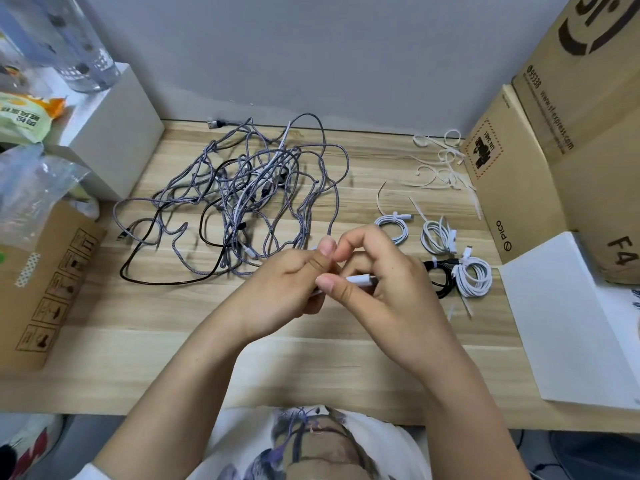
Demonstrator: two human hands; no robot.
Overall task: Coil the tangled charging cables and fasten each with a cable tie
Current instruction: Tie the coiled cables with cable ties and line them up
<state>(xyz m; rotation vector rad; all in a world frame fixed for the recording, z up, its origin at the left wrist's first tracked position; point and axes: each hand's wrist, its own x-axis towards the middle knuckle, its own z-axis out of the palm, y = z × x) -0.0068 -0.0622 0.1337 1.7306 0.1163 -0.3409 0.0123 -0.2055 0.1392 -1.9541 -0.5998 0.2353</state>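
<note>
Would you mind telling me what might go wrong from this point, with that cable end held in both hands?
The grey braided cable runs from the hands into the tangled pile; pulling may tighten knots or drag the heap. The right hand sits beside the finished coils, so a sweep might scatter them. The left hand hides part of the white plug.
</note>
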